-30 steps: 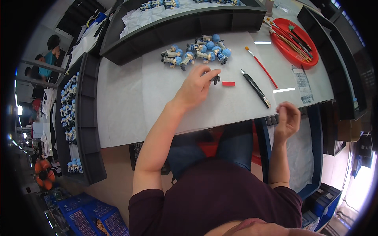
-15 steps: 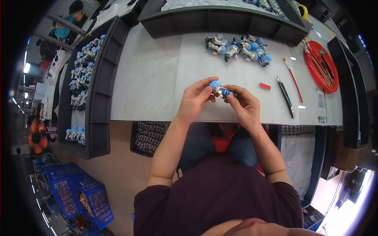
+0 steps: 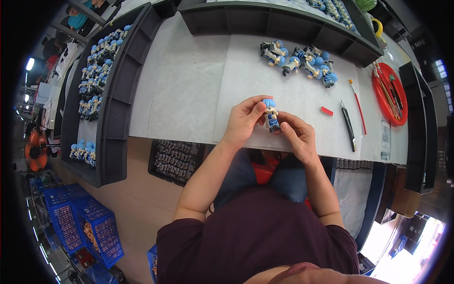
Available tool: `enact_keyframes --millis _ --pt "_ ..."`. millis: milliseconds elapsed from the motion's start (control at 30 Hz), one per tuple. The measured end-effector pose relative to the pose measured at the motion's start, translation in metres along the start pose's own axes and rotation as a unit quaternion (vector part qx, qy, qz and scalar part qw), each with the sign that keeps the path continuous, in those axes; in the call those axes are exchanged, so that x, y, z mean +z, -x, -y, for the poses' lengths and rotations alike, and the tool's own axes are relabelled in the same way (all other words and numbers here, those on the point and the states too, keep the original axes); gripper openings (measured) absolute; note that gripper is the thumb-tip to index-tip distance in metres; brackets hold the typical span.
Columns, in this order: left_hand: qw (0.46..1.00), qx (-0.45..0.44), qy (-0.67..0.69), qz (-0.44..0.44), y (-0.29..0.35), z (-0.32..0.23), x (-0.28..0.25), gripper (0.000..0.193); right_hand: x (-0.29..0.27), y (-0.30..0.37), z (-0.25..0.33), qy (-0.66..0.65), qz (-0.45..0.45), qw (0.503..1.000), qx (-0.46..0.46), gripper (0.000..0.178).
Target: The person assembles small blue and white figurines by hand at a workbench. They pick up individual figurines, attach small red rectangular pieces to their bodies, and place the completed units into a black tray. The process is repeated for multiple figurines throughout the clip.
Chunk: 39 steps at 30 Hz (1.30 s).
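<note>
Between my two hands, over the near part of the table, a small blue-haired figurine (image 3: 271,115) is held upright with its front showing. My left hand (image 3: 246,118) pinches it by the head and side, thumb on the near face. Lower down, by the figurine's legs, the thumb and fingers of my right hand (image 3: 299,137) are closed on it. Several more such figurines (image 3: 307,61) lie in a loose pile beyond my hands. A red block (image 3: 327,111) rests to the right of my right hand.
A black craft knife (image 3: 348,127) and a red-handled brush (image 3: 358,106) lie at right, near a red dish (image 3: 402,111) of brushes. Dark crates with figurines stand at left (image 3: 113,113) and at the far edge (image 3: 283,34). Blue baskets (image 3: 101,227) sit on the floor.
The figurine has turned from lying sideways to upright, front showing. My view has shifted slightly, so the table's things appear moved.
</note>
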<state>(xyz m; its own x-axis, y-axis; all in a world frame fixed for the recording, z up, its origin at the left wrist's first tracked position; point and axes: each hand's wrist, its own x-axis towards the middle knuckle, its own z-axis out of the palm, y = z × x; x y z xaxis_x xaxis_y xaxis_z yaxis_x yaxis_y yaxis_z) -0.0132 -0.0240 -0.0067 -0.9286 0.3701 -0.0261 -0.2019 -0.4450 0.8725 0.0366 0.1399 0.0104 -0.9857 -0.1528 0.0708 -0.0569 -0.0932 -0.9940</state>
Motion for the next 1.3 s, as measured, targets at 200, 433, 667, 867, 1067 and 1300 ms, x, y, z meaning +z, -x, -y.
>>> enact_keyframes --millis 200,433,667,867,1067,1300 --pt "1.0 0.007 -0.013 -0.014 0.002 -0.005 0.006 0.033 0.001 -0.001 -0.004 0.001 -0.001 1.0 -0.011 0.032" --pt "1.0 -0.009 0.008 -0.022 0.0 -0.005 0.005 0.035 0.005 -0.001 -0.002 0.056 0.002 0.998 -0.034 0.046" --pt "0.999 -0.021 0.004 -0.025 -0.001 -0.006 0.006 0.038 0.004 -0.001 -0.01 0.035 -0.019 0.999 -0.036 0.05" --pt "0.999 -0.025 -0.001 -0.019 -0.002 -0.006 0.005 0.037 0.003 0.0 -0.01 0.028 -0.022 0.999 -0.025 0.051" --pt "1.0 -0.019 -0.007 -0.022 -0.002 -0.005 0.005 0.036 0.003 0.0 -0.01 0.025 -0.022 0.999 -0.023 0.05" --pt "1.0 -0.017 0.011 -0.02 -0.001 -0.007 0.005 0.032 0.001 0.0 -0.012 0.019 -0.013 1.0 -0.015 0.049"
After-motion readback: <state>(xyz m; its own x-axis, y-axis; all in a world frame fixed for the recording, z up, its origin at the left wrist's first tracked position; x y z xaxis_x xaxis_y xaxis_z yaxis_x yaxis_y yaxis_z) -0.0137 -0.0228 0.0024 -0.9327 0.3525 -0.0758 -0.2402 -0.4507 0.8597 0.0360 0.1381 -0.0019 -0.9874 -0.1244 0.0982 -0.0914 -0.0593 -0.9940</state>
